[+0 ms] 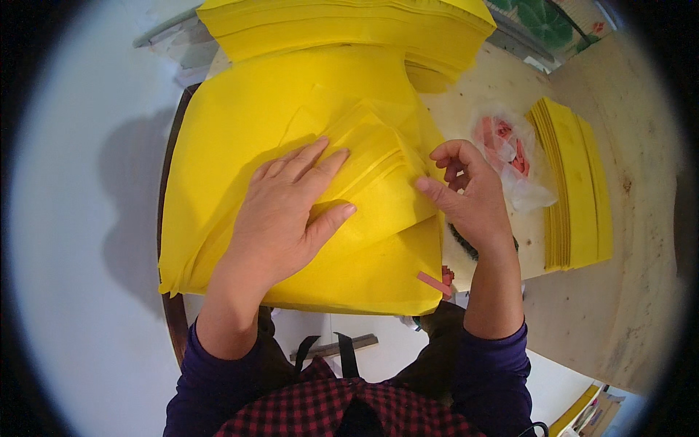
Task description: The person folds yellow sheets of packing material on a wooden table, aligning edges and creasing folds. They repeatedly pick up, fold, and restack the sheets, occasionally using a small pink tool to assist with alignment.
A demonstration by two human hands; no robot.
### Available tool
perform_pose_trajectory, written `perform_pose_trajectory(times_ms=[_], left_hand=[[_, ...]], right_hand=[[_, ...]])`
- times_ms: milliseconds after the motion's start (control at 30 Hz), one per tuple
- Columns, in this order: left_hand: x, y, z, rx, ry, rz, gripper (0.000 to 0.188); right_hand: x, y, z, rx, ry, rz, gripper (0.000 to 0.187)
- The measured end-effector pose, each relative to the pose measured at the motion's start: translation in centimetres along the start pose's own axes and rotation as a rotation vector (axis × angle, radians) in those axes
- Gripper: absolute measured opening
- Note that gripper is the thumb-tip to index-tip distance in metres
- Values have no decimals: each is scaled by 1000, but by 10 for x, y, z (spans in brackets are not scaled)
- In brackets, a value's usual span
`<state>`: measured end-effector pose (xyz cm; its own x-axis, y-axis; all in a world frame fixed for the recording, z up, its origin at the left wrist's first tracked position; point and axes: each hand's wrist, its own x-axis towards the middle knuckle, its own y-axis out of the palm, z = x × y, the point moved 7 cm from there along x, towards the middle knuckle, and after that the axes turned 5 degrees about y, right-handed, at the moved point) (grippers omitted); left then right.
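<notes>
Head view: I see yellow sheets [386, 211] at centre, some folded. Left hand [280, 207], nine o'clock, lies palm-down, fingers spread, presumably steadying them. Right hand [472, 195], three o'clock: fingers curled, thumb apart, no pinch visible. Clear bag [534, 193], two o'clock, probably keeps red strips [501, 131] together.

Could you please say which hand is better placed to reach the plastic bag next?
Probably the right hand: it is nearer the plastic bag, while the left hand lies spread on the yellow sheets.
</notes>
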<state>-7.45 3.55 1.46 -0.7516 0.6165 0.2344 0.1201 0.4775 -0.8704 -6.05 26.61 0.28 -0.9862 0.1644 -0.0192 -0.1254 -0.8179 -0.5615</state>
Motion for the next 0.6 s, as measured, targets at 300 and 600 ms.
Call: perform_pose_trajectory(times_ms=[300, 600], left_hand=[[0, 1, 1, 11, -23, 37, 62], [0, 1, 0, 18, -24, 34, 62]], right_hand=[[1, -1, -7, -1, 25, 22, 48], [-1, 1, -10, 6, 13, 37, 45]])
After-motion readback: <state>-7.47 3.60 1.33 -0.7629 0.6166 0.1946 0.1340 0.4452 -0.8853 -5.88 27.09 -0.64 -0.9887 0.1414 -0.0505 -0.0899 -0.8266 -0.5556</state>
